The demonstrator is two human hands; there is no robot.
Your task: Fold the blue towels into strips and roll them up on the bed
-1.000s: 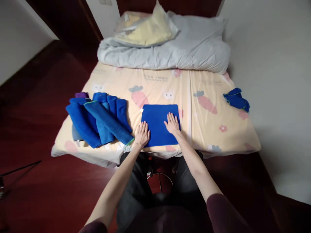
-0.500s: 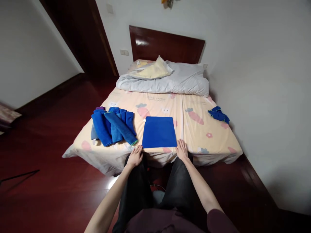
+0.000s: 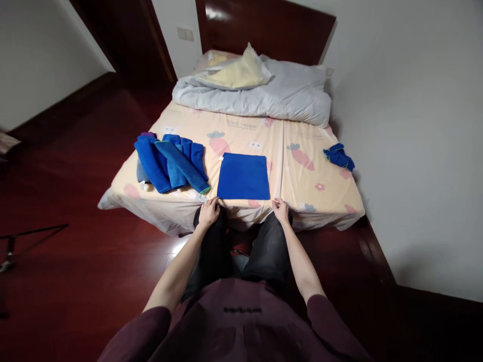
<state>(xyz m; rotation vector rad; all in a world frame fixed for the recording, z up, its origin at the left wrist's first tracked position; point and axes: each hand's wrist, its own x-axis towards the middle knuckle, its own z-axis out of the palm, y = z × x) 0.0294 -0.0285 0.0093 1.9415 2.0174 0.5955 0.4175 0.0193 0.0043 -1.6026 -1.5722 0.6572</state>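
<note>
A square blue cloth [image 3: 243, 176] lies flat near the front edge of the bed, with a small white tag at its far left corner. My left hand [image 3: 209, 212] rests over my knee at the bed edge, fingers loosely bent and apart, close to the cloth's near left corner. By the near right corner, my right hand [image 3: 280, 209] has its fingers curled in, apart from the cloth; nothing shows in it. Left of the square cloth is a pile of folded blue cloths [image 3: 171, 162], one with a green edge lying slantwise on top.
A crumpled blue cloth [image 3: 339, 157] with green edging lies at the bed's right side. Farther back are a rolled grey quilt [image 3: 302, 93] and a yellow pillow [image 3: 241, 73] before the dark headboard [image 3: 264, 30]. A thin black stand leg [image 3: 33, 232] reaches over the floor at left.
The view has tilted down, showing more of my shirt. My right hand's fingers, flat before, are now curled in. My left fingers are slightly more bent. The cloths have not moved.
</note>
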